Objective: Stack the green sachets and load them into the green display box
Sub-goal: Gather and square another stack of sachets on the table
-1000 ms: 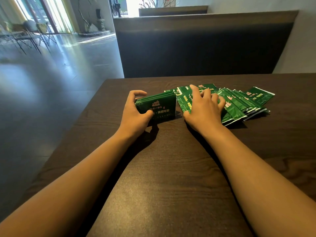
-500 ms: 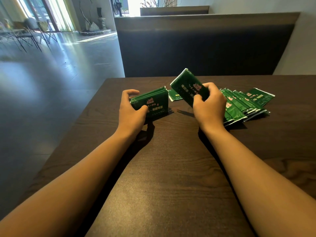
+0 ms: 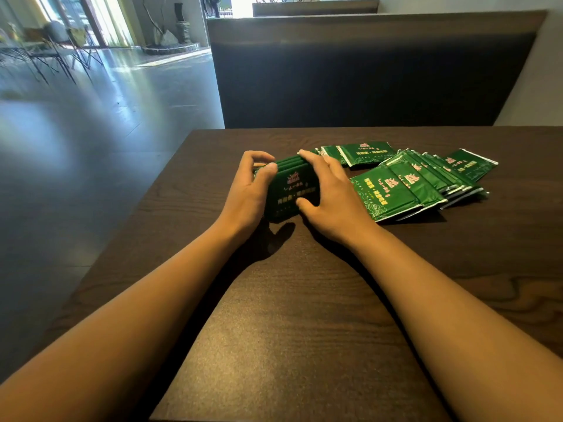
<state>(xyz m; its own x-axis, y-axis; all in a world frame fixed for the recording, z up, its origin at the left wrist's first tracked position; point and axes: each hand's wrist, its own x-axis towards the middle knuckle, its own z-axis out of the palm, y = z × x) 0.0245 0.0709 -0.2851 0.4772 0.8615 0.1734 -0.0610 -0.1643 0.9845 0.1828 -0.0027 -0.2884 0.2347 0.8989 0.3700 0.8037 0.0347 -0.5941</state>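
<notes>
Both hands clamp a stack of green sachets [image 3: 289, 190] standing on edge on the dark wooden worktop [image 3: 304, 300]: the left hand [image 3: 246, 193] holds a grip on its left end, thumb in front and fingers curled over the top, while the right hand [image 3: 332, 199] closes on its right end, thumb pressed to the printed front face. Just to the right, a fanned row of loose sachets [image 3: 420, 181] lies flat and overlapping, with a few more sachets [image 3: 362, 153] near the far side behind the right hand. A dark upholstered bench back [image 3: 365, 74] stands beyond the worktop.
</notes>
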